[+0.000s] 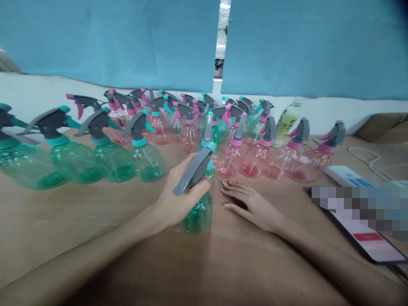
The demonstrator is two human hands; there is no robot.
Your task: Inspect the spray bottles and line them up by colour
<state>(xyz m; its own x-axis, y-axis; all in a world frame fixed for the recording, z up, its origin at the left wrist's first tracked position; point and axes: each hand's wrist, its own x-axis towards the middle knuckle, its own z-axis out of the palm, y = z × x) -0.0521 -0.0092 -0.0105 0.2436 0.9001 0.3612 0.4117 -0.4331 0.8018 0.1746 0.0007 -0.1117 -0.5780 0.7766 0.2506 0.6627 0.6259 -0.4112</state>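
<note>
taking the view as a clock face, the left hand [175, 206] was closed round the neck of a green spray bottle [196, 216] at six o'clock, just below centre, fingers clamped beneath its grey trigger head. whether its base touched the wooden table [79, 216] could not be told. the right hand [251, 203], between four and five o'clock, lay on the table with its fingers loosely apart, gripping nothing.

judging by how things lay, the work looked partway along. four green bottles [113, 161] stood in a front row towards nine o'clock, and four pink bottles [256, 159] in a matching row towards three, so the front seemed grouped by colour. behind, round twelve o'clock, a crowded cluster [189, 131] stood with both colours mixed, and that part looked undone. the held bottle stood apart from the green row, seemingly unsettled.

no brand or lettering could be made out on the sprayers. a drink bottle [288, 119] between two and three o'clock bore a pale yellow-green label with dark characters, too blurred to read. past three o'clock, a white box [349, 175] carried illegible blue print. towards four, the phone [363, 245] showed a red button, its wording unreadable and its screen partly pixelated.
</note>
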